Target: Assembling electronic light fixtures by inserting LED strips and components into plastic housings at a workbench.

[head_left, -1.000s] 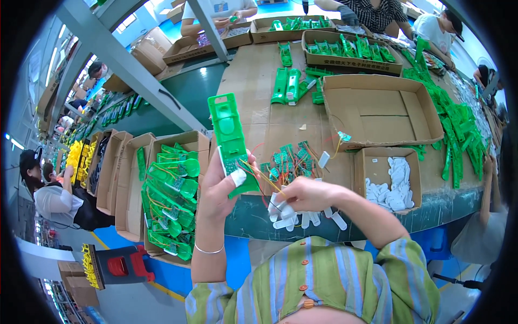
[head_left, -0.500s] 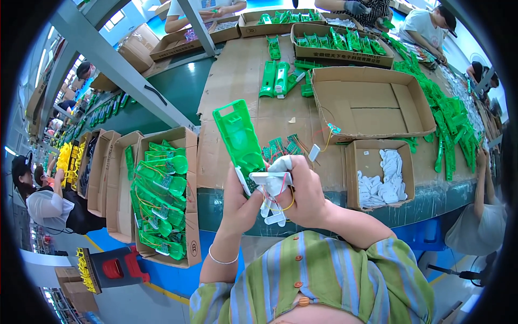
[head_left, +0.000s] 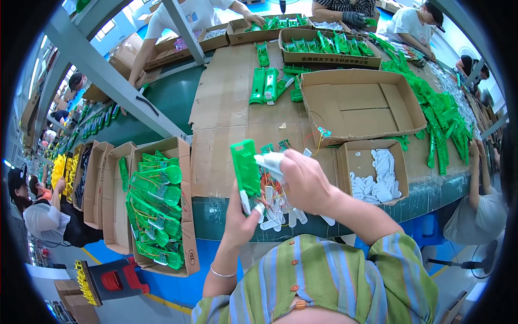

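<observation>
My left hand (head_left: pixel 237 220) grips a green plastic housing (head_left: pixel 244 162) by its lower end, holding it upright above the table's near edge. A white part (head_left: pixel 245 202) sits at the housing's lower left edge, and white covers the left thumb's tip. My right hand (head_left: pixel 310 182) reaches to the housing's right side, fingers together and wrapped in white coverings; whatever they pinch is hidden. Behind and below the hands lie small green circuit boards (head_left: pixel 284 144) with thin coloured wires. Several white rectangular pieces (head_left: pixel 271 222) lie at the table edge beneath.
A carton of wired green housings (head_left: pixel 156 205) stands at left. To the right are a box of white parts (head_left: pixel 377 173) and a shallow cardboard tray (head_left: pixel 356 110). Green shells (head_left: pixel 445 121) pile up at far right. Co-workers sit around, one reaching into a far carton (head_left: pixel 237 36).
My right hand has moved from the housing's lower end up to its right side. The housing is now lower and more upright. A co-worker at the back has leaned in and reached out.
</observation>
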Tool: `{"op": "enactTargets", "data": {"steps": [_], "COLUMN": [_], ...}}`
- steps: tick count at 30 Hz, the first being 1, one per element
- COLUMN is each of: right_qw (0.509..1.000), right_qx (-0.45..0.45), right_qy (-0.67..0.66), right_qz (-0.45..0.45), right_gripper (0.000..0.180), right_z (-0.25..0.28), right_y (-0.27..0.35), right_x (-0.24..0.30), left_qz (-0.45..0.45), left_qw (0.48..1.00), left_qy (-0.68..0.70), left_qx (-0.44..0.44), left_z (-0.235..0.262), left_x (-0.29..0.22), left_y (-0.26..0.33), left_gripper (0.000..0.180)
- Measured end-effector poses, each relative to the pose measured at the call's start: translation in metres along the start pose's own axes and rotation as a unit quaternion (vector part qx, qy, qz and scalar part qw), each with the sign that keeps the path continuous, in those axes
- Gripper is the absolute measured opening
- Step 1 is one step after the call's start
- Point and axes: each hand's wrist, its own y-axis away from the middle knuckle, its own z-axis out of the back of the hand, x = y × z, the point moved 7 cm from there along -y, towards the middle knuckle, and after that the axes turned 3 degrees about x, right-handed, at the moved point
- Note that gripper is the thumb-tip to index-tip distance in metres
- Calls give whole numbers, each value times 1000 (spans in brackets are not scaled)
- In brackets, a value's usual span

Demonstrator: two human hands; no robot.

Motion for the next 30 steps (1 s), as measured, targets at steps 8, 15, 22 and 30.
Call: {"op": "enactTargets", "data": {"steps": [8, 15, 22, 30], "right_qw": [953, 997, 763, 800], "right_qx": [218, 54, 176, 106], "right_qy": [206, -39, -557, -518], "right_qz": [-49, -35, -275, -283], "right_gripper": [43, 37, 47, 37], "right_z": [-16, -28, -42, -42], "right_y": [-6, 11, 21, 18], "right_x": [-31, -59, -42, -44], "left_qz": [32, 84, 125, 97], "left_qw": [995, 940, 963, 965], "left_qy": [-84, 322, 240, 225], "left_qx": [47, 70, 16, 93], "left_z": [-7, -28, -9, -24], "left_x": [4, -3, 6, 3], "left_y": [13, 22, 42, 36], "left_gripper": [68, 78, 74, 77]}}
